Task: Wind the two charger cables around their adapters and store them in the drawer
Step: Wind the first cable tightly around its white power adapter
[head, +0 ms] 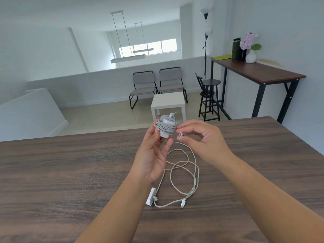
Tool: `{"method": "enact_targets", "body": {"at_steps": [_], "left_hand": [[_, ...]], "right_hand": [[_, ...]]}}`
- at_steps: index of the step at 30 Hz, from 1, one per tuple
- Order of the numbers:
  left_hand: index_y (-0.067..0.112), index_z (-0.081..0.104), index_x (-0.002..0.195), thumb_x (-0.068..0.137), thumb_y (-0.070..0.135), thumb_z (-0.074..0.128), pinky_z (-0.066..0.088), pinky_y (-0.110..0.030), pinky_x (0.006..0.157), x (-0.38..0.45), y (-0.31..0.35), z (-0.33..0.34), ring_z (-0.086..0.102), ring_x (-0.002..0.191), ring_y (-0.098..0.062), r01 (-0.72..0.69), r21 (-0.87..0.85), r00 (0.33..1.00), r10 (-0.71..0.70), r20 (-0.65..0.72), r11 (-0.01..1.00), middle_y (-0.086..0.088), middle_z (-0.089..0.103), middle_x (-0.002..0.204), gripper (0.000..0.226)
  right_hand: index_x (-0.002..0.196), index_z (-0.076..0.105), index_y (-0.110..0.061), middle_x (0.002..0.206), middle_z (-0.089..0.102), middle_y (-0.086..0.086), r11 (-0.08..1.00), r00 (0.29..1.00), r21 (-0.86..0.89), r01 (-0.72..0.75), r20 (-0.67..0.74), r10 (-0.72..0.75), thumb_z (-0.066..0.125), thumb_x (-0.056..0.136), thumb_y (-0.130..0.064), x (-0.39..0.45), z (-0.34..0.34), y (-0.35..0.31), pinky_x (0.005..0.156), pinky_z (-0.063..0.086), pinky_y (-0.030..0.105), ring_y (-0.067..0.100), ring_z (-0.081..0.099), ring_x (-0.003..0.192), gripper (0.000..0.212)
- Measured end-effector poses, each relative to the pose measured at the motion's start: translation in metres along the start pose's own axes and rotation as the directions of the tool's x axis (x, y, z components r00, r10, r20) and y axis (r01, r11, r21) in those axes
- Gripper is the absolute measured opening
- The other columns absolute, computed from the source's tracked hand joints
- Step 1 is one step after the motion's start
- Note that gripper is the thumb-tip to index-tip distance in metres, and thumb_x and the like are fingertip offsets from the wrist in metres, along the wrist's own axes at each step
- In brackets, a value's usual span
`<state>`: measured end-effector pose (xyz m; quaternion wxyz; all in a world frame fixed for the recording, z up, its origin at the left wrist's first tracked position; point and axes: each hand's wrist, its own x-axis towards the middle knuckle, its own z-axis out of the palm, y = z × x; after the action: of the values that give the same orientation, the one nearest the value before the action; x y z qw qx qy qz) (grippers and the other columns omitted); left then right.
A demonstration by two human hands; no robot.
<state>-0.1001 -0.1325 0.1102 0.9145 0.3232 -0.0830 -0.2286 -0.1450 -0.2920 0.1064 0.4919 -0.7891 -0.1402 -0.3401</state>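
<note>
My left hand (154, 155) holds up a white adapter (165, 128) above the table, with its grey cable wound round it in several turns. My right hand (199, 139) pinches the free plug end of that cable (180, 135) just right of the adapter. A second white adapter (151, 199) lies on the dark wooden table (52, 172) below my left wrist. Its pale cable (185, 171) lies in loose loops to the right, with the plug end (182, 203) near the front. No drawer is in view.
Beyond the table's far edge stand a small white side table (168, 102), two grey chairs (157, 85) and a black stool (209, 99). A high wooden table (263, 72) with bottles and a vase stands at the right wall.
</note>
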Motion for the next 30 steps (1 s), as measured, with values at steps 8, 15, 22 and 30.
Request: {"method": "enact_targets", "body": {"at_steps": [8, 15, 22, 30], "left_hand": [[0.013, 0.052, 0.12, 0.082, 0.016, 0.064, 0.06, -0.021, 0.061, -0.001, 0.006, 0.0, 0.07, 0.074, -0.018, 0.065, 0.061, 0.998, -0.066, 0.014, 0.996, -0.017, 0.063, 0.106, 0.04], [0.013, 0.046, 0.11, 0.077, 0.026, 0.066, 0.055, -0.019, 0.045, -0.006, 0.005, 0.005, 0.07, 0.057, -0.015, 0.068, 0.283, 0.996, -0.081, 0.035, 0.957, -0.011, 0.07, 0.077, 0.041], [0.025, 0.058, 0.12, 0.081, 0.029, 0.063, 0.057, -0.022, 0.05, -0.008, 0.002, 0.006, 0.067, 0.061, -0.018, 0.027, 0.326, 0.997, -0.051, 0.065, 0.945, -0.008, 0.069, 0.089, 0.039], [0.035, 0.069, 0.109, 0.095, 0.017, 0.057, 0.057, -0.028, 0.064, -0.012, -0.002, 0.004, 0.066, 0.084, -0.022, -0.169, 0.624, 0.985, 0.16, 0.072, 0.763, -0.003, 0.069, 0.107, 0.026]], "right_hand": [[0.099, 0.074, -0.015, 0.094, 0.074, -0.003, 0.99, 0.995, 0.106, -0.09, -0.027, 0.093, 0.076, 0.078, -0.006, 0.001, -0.001, 0.002, 0.083, 0.054, 0.023, 0.01, 0.07, 0.087, 0.023], [0.102, 0.071, -0.027, 0.082, 0.075, -0.006, 0.954, 0.978, 0.245, -0.175, -0.065, 0.196, 0.074, 0.079, -0.005, 0.002, 0.001, -0.001, 0.073, 0.051, 0.016, 0.007, 0.066, 0.076, 0.032], [0.082, 0.074, -0.018, 0.078, 0.075, -0.007, 0.924, 0.97, 0.338, -0.18, -0.093, 0.223, 0.076, 0.074, 0.0, -0.002, 0.003, -0.006, 0.072, 0.055, 0.021, 0.01, 0.068, 0.074, 0.019], [0.086, 0.076, -0.014, 0.08, 0.073, -0.005, 0.989, 0.996, -0.145, -0.018, -0.093, 0.005, 0.076, 0.078, -0.009, -0.006, 0.008, -0.001, 0.071, 0.05, 0.015, 0.006, 0.066, 0.074, 0.01]]}}
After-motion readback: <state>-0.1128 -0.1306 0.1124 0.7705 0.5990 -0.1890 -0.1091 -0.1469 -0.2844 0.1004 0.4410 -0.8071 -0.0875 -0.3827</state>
